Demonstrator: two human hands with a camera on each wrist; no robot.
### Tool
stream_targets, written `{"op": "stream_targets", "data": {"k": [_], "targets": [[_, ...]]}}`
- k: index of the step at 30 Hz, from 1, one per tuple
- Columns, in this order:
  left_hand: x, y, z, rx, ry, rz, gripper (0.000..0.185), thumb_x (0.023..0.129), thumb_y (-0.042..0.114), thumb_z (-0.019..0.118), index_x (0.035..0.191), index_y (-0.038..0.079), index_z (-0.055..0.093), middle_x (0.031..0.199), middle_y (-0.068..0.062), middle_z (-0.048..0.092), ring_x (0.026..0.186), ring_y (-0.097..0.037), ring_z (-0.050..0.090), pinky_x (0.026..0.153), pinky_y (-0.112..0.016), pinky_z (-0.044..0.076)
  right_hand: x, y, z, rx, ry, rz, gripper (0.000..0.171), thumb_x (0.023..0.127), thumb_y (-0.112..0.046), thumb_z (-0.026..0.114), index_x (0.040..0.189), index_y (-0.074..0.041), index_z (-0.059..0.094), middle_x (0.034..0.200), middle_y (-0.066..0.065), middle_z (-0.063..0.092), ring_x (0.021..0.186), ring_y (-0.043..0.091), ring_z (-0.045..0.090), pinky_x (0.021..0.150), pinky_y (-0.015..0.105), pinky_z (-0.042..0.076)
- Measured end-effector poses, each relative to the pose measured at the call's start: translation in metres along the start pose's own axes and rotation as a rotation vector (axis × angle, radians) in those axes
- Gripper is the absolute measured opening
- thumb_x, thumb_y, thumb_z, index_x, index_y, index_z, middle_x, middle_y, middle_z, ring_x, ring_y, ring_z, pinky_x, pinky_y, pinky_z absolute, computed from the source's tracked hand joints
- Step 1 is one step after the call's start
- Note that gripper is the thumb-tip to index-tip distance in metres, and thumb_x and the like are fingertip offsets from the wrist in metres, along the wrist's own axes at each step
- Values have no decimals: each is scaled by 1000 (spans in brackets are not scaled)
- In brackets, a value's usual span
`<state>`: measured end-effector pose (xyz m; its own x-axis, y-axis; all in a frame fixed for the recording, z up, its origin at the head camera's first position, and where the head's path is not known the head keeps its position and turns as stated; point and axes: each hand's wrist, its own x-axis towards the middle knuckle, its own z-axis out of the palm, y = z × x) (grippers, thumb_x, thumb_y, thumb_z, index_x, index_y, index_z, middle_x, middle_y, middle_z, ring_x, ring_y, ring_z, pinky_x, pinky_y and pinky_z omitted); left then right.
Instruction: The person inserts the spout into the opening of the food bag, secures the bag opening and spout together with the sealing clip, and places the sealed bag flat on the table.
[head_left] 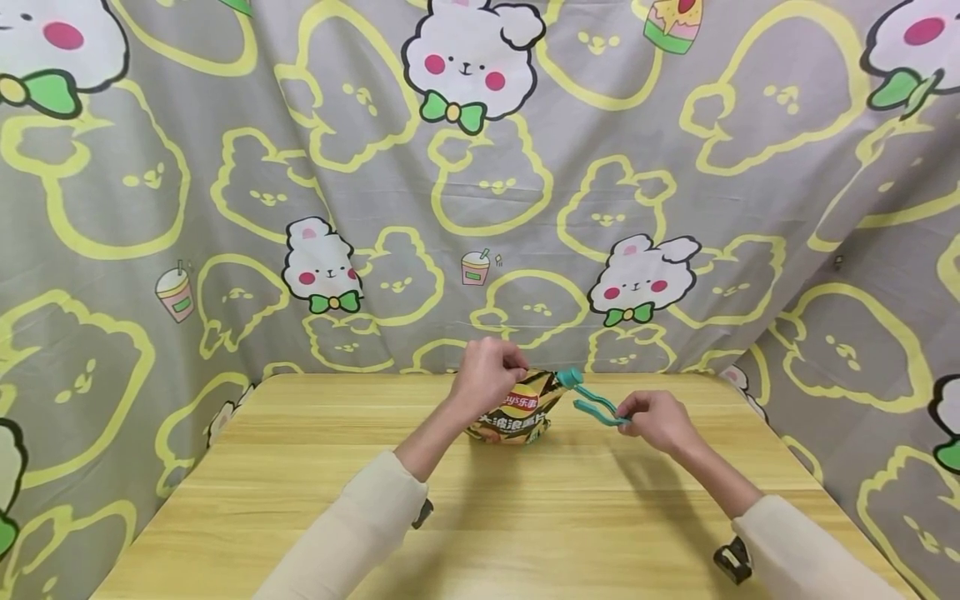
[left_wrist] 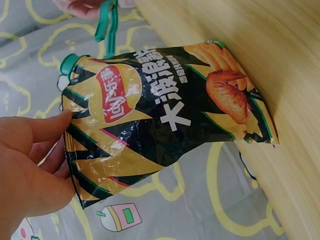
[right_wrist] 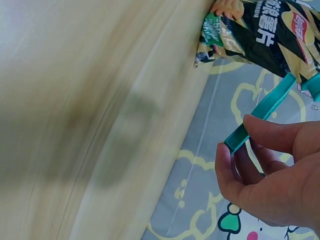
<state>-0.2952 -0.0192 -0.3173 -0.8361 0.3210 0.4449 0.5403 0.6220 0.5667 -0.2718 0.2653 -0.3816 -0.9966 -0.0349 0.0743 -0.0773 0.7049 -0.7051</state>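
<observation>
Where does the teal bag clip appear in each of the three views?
Head: teal clip just right of centre, held by right hand.
Left wrist: top, left of centre.
Right wrist: right side.
Shared landmark: chip bag.

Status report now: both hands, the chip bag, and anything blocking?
Left hand pinches chip bag top, bag upright on table. Right hand holds open teal clip, hinge end at bag's corner. Nothing in the way.

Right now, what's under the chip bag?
The chip bag stands on the wooden table. Only tabletop shows around its base; the spot directly beneath stays hidden.
</observation>
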Motion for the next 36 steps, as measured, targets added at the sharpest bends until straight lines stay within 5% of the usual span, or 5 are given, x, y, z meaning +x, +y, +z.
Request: {"op": "stream_targets", "data": {"k": [36], "targets": [[2,-2,2,0,6,8,6,88,3,77,84,6,79,77,-3,76,65,-9,68,61,-21,55,13,-54,21,136,42,-98,13,83,-1,79,93,1,70,89,11,74,81,17,68,70,28,56]]}}
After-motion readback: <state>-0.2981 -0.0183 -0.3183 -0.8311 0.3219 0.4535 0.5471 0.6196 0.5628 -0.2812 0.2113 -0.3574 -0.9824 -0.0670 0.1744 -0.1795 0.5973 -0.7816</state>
